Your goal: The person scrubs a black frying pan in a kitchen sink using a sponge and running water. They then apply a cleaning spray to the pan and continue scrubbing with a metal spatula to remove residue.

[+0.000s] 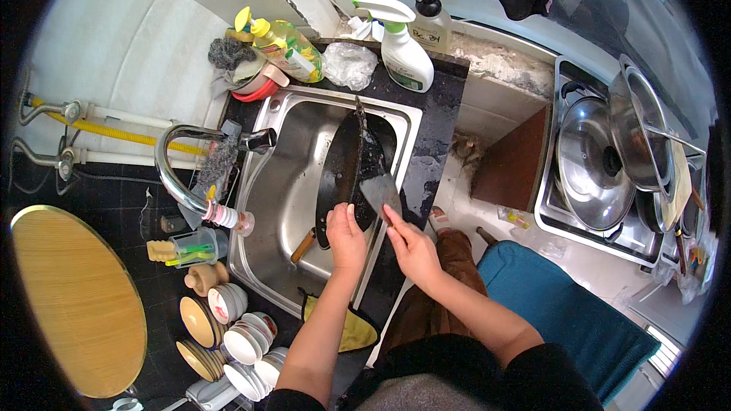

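A black wok (346, 171) stands on edge inside the steel sink (282, 183), its wooden handle (303, 245) pointing down to the left. My left hand (346, 234) grips the wok's near rim. My right hand (407, 242) holds a flat metal scraper or spatula blade (381, 192) against the wok's rim, above the dark counter edge.
A curved tap (179, 175) arches over the sink's left side. Dish soap bottles (285, 49) and a white spray bottle (403, 49) stand behind the sink. Stacked bowls (236, 335) and a round wooden board (76, 301) lie left. A stove with steel lids (601, 164) is right.
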Tool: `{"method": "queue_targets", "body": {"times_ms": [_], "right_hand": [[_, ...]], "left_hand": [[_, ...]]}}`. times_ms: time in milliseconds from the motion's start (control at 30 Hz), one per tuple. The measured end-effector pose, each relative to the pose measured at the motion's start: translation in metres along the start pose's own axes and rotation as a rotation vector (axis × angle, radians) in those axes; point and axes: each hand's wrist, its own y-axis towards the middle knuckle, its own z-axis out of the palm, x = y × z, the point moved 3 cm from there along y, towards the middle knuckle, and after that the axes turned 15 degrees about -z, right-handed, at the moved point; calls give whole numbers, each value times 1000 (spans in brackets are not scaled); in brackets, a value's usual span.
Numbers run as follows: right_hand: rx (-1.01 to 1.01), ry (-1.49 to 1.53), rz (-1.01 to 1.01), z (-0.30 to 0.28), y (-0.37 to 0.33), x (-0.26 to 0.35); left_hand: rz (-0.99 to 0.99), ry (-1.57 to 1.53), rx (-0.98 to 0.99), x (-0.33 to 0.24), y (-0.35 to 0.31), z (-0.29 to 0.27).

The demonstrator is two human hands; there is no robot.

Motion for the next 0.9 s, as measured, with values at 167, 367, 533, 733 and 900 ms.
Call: {"method": "queue_targets", "body": {"times_ms": [167,367,533,733,900], "right_hand": [[67,-70,21,16,-13,4],[-36,58,56,36,-13,11],[66,-342,-52,29,-4,5],[-170,137,-65,33,15,0],[42,94,183,9,67,12]], "left_hand": [[-9,10,12,3,0,-1],[-43,-6,18,2,3,-5],[-9,-13,-19,-1,5,-10],[-7,-32,-15,2,2,-4],[-2,-10,15,4,2,-4]]}}
